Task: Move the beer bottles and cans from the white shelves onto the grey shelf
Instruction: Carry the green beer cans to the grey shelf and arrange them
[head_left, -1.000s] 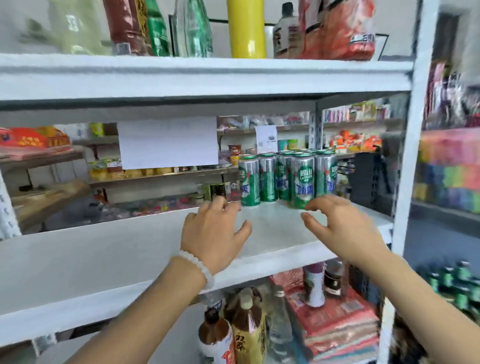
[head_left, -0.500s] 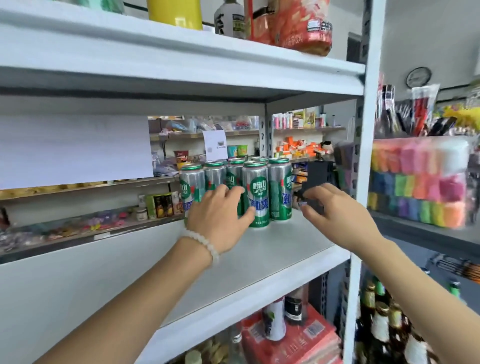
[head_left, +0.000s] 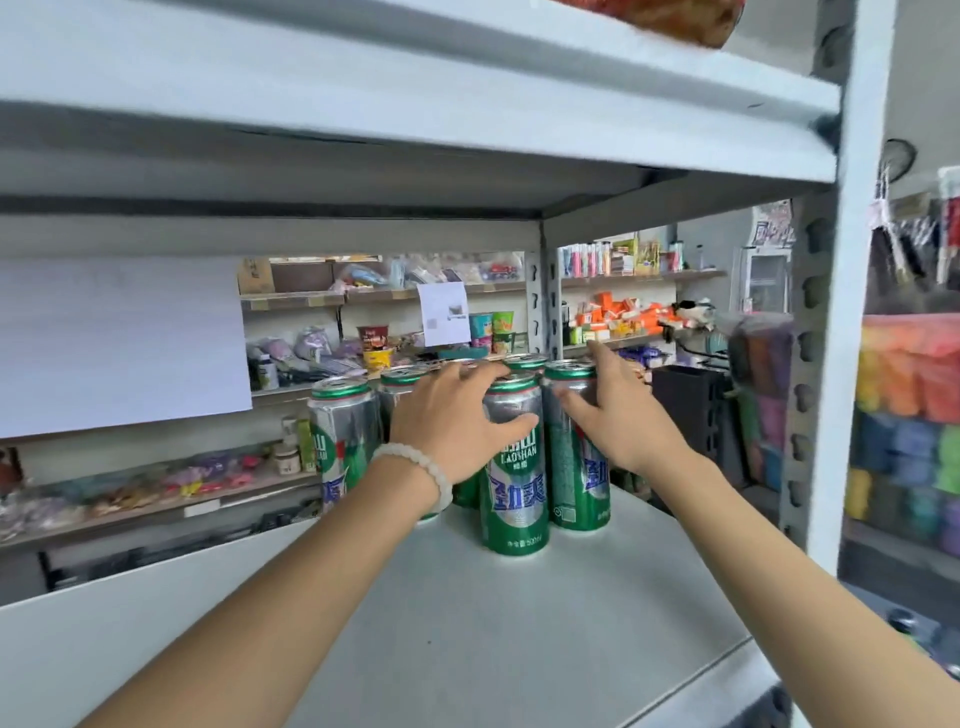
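Several tall green and silver beer cans stand in a cluster at the back right of a white shelf board (head_left: 519, 634). My left hand (head_left: 452, 421), with a white bead bracelet on the wrist, wraps the upper part of the front can (head_left: 514, 499); its thumb lies across the can's face and its fingers reach over the tops behind. My right hand (head_left: 623, 415) holds the right-hand can (head_left: 576, 483), thumb on the front and fingers reaching round the back. Another can (head_left: 340, 431) stands free at the left. My hands hide the middle cans.
A white shelf board (head_left: 415, 78) hangs low overhead. The shelf's upright post (head_left: 831, 364) stands close on the right, with coloured goods (head_left: 909, 415) beyond it. A blank white sheet (head_left: 119, 343) hangs at the left. Further shelves of small goods fill the background.
Both hands have moved forward from above the shelf board onto the cans. The left now wraps the front can and the right the right-hand can. The view has moved closer.
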